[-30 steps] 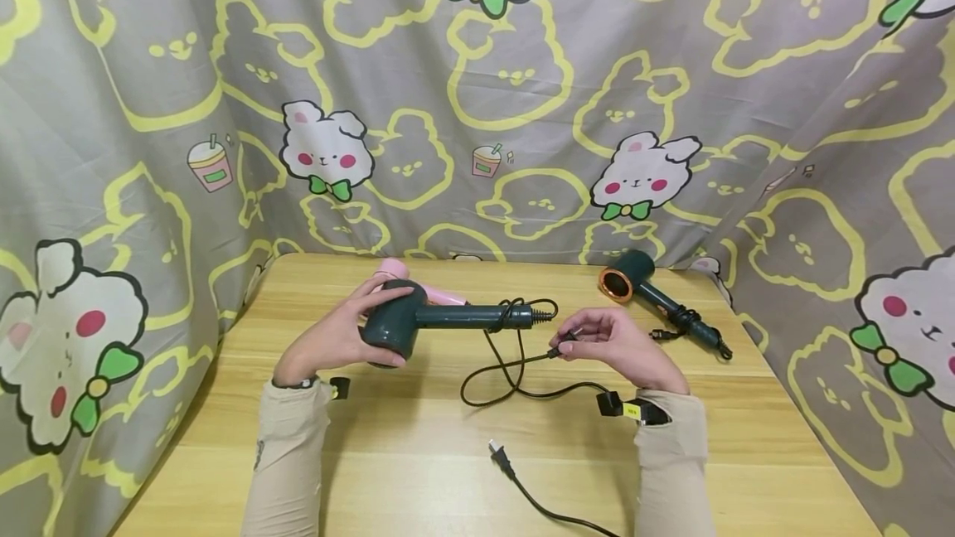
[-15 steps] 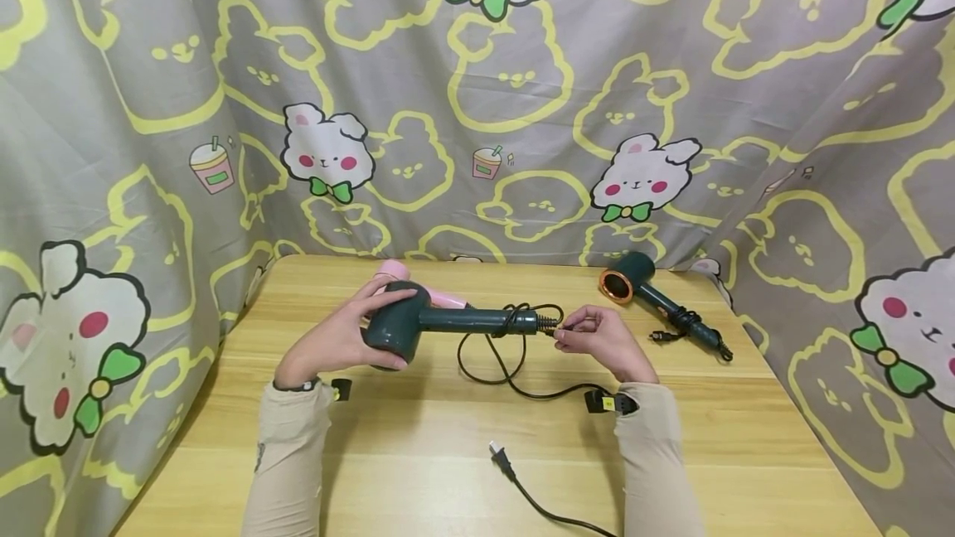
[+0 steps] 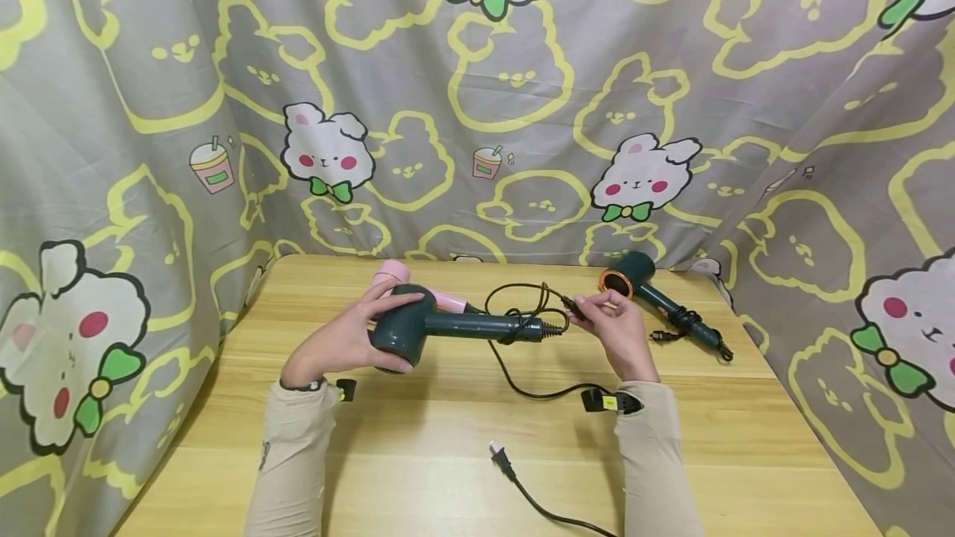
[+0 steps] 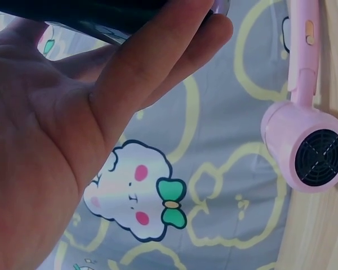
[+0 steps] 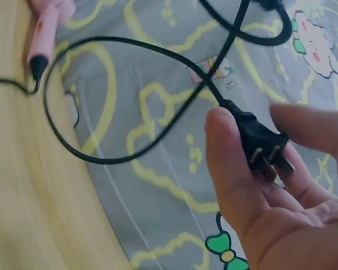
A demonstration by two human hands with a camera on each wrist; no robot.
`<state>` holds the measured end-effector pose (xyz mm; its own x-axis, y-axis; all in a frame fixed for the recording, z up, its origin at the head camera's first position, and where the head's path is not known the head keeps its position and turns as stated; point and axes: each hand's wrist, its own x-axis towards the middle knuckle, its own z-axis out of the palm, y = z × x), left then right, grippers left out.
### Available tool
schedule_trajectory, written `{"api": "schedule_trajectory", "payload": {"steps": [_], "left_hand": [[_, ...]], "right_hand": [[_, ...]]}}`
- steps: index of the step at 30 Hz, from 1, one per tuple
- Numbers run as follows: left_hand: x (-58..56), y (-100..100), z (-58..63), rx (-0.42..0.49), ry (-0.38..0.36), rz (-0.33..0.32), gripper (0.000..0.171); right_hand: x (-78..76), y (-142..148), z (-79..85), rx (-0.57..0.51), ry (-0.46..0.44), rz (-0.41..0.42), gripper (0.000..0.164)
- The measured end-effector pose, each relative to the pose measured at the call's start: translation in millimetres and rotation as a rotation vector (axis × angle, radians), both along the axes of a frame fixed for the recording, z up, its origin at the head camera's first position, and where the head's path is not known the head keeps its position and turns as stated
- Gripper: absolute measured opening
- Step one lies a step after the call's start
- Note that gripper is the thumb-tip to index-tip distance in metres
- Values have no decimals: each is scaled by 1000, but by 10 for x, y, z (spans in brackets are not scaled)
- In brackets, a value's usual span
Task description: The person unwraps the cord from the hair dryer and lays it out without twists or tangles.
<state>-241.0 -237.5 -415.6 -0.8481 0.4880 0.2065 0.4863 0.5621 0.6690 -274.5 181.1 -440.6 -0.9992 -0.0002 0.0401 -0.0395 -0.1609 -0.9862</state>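
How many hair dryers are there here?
3: a dark green one in the person's left hand, a pink one behind it, partly hidden in the head view, and a copper-rimmed one toward the back right of the table.

Drawn up and away from the tip of the dark green hair dryer's (image 3: 403,330) handle (image 3: 477,326) since half a second ago: the plug (image 5: 259,132) in the right hand (image 3: 618,330). Swung, in the head view, from below the handle to above: the loop of cord (image 5: 104,161). Shifted slightly rightward: left hand (image 3: 343,338) and dryer.

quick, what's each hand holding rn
Left hand: holding a dark green hair dryer by its head.
Right hand: pinching a black two-pronged power plug.
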Motion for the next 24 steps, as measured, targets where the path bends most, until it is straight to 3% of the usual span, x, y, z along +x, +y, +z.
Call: {"api": "schedule_trajectory", "payload": {"steps": [4, 11, 16, 24], "left_hand": [[2, 19, -10, 10, -21, -14, 99], [-8, 21, -31, 10, -40, -6, 100], [-17, 10, -33, -7, -33, 2, 100], [-28, -16, -41, 0, -25, 2, 100]], "right_hand": [[11, -10, 17, -135, 36, 13, 4], [47, 12, 105, -277, 25, 163, 22], [100, 19, 164, -254, 71, 249, 27], [190, 3, 222, -110, 193, 425, 29]]}}
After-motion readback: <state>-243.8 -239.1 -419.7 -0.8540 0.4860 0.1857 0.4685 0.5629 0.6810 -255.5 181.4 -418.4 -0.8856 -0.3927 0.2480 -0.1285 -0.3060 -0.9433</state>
